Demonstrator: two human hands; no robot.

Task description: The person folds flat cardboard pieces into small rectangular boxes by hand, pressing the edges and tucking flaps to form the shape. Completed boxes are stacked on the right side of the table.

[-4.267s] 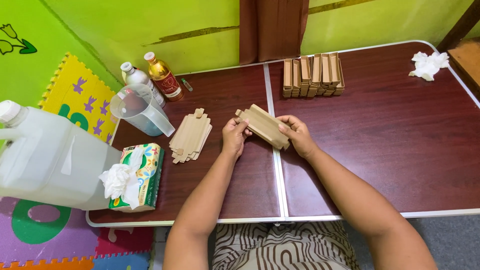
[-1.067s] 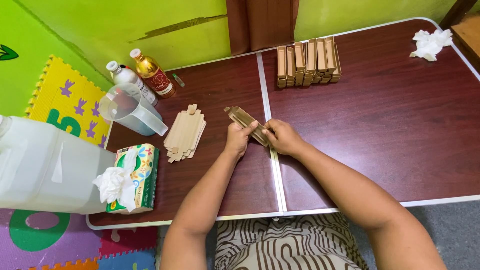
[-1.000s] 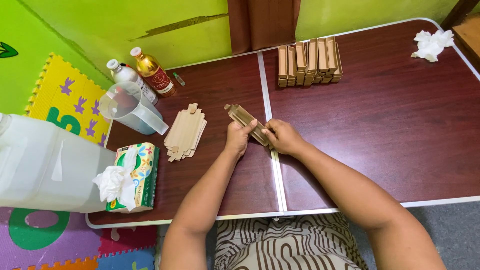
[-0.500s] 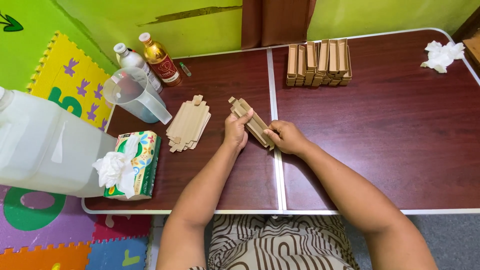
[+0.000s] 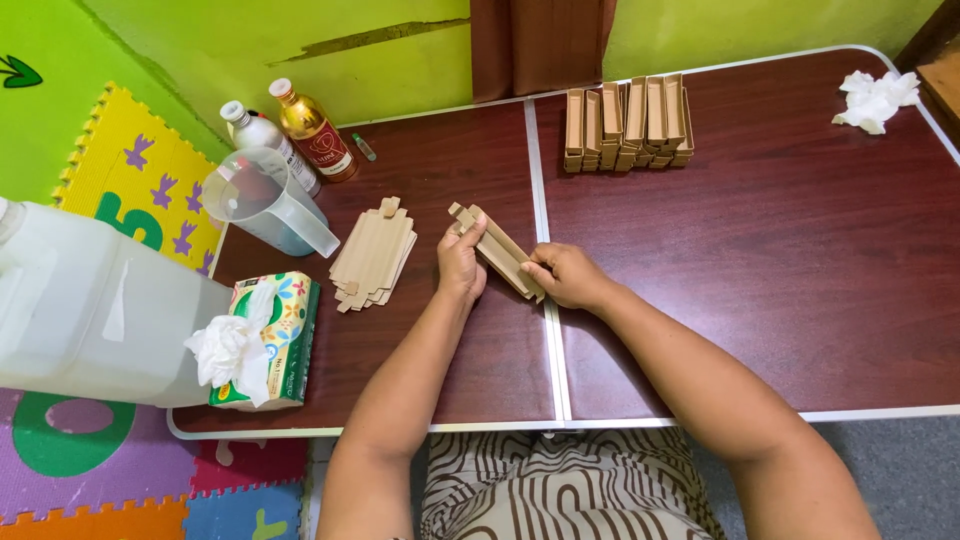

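Dark red-brown folding table [image 5: 760, 300]: both hands clamped on flat tan cardboard box blank [image 5: 497, 250] near centre seam, left hand [image 5: 462, 262], right hand [image 5: 562, 275]. Best pressing creases squarely (flaps aligned).

Box blank [image 5: 497, 252]: matt brown cardboard, smooth. Flat blanks [image 5: 374, 254] and folded boxes [image 5: 628, 125]: same matt cardboard. Table [image 5: 780, 260]: dark wood-look top, slightly glossy, with pale metal-look edging. Jug [image 5: 262, 203]: clear plastic. Canister [image 5: 85, 305]: translucent white plastic. Tissue [image 5: 230, 348]: soft crumpled paper. Floor mats [image 5: 130, 185]: matt foam.
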